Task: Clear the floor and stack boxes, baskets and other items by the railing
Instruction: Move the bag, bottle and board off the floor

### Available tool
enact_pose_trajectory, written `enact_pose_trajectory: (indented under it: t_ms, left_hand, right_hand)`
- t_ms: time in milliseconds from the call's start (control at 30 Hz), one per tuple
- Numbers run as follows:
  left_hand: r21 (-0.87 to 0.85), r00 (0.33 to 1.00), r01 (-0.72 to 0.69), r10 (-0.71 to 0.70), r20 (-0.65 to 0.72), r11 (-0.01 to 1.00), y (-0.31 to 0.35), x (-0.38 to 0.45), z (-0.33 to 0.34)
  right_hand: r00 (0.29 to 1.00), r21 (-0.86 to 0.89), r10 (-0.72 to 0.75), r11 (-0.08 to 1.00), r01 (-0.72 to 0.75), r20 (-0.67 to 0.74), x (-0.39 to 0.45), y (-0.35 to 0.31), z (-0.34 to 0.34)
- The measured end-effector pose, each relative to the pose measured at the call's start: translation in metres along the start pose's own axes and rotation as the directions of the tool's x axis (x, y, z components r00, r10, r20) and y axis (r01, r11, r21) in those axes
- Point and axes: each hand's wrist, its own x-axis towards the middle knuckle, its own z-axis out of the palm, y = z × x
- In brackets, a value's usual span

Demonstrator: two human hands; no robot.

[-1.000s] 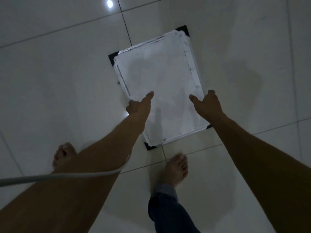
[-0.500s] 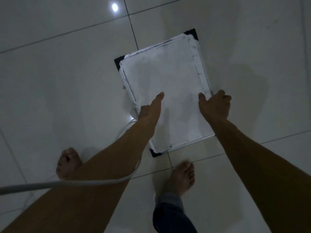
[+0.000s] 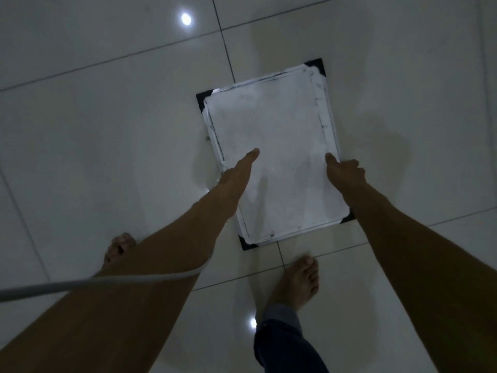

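White flat board [image 3: 271, 146] with black corner pieces, over tiled floor [image 3: 107, 130], just ahead of two bare feet. Left hand [image 3: 236, 173]: grip on left edge, thumb laid across top, fingers hidden beneath. Right hand [image 3: 345, 173]: grip curled round right edge. Grey cable [image 3: 107, 282] crossing left forearm.
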Motion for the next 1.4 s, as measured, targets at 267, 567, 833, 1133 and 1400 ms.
enact_pose_trajectory:
  t_ms: [267,567,833,1133,1400]
  left_hand:
    - [0.079,0.998,-0.054,0.057,-0.029,0.995,-0.027,0.014,0.001]
    - [0.132,0.998,-0.060,0.064,-0.022,0.989,-0.019,-0.012,-0.031]
    - [0.155,0.996,0.002,-0.015,0.083,0.988,0.019,-0.128,-0.037]
    - [0.696,0.688,-0.451,0.714,-0.127,0.558,0.071,-0.335,-0.087]
    - [0.729,0.244,-0.584,0.933,-0.263,0.358,0.078,-0.561,-0.142]
  right_hand:
    - [1.000,0.134,0.006,0.991,-0.007,0.007,0.015,0.006,0.006]
    - [0.954,0.215,-0.297,0.930,0.298,-0.038,-0.047,0.031,-0.013]
    - [0.779,0.236,-0.624,0.768,0.595,0.069,-0.186,-0.003,-0.047]
    - [0.552,-0.265,-0.833,0.522,0.811,0.048,-0.381,-0.052,-0.148]
    - [0.313,-0.421,-0.939,0.229,0.878,0.142,-0.569,-0.088,-0.275]
